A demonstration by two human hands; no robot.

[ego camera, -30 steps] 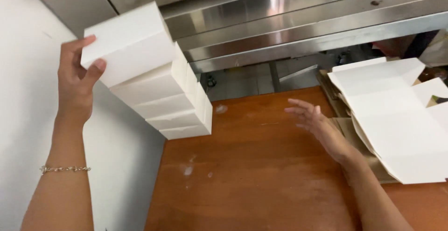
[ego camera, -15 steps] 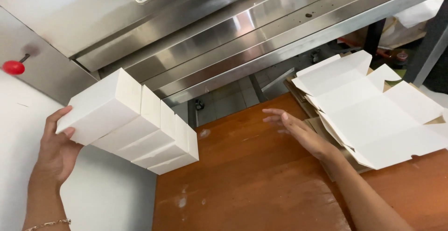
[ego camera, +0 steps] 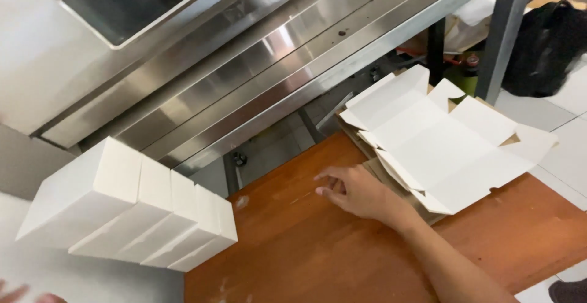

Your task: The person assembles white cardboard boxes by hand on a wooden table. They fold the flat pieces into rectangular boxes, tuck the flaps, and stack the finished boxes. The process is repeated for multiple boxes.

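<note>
A row of several folded white boxes [ego camera: 128, 208] leans together at the left, half on a white surface [ego camera: 104, 284] and half over the wooden table [ego camera: 306, 260]. Only the fingertips of my left hand [ego camera: 21, 293] show at the bottom left corner, below the boxes and apart from them, holding nothing. My right hand [ego camera: 358, 190] hovers flat over the table with fingers spread and empty. It is just left of a pile of flat, unfolded white box blanks [ego camera: 440, 141].
A large stainless-steel machine [ego camera: 244, 58] spans the top of the view behind the table. A grey metal leg [ego camera: 501, 28] and a black bag [ego camera: 544, 46] stand at the upper right. White floor tiles [ego camera: 568, 156] lie to the right.
My left hand has come off the row of white boxes and dropped to the bottom edge. The view has swung up and right. My right hand stays near the flat blanks.
</note>
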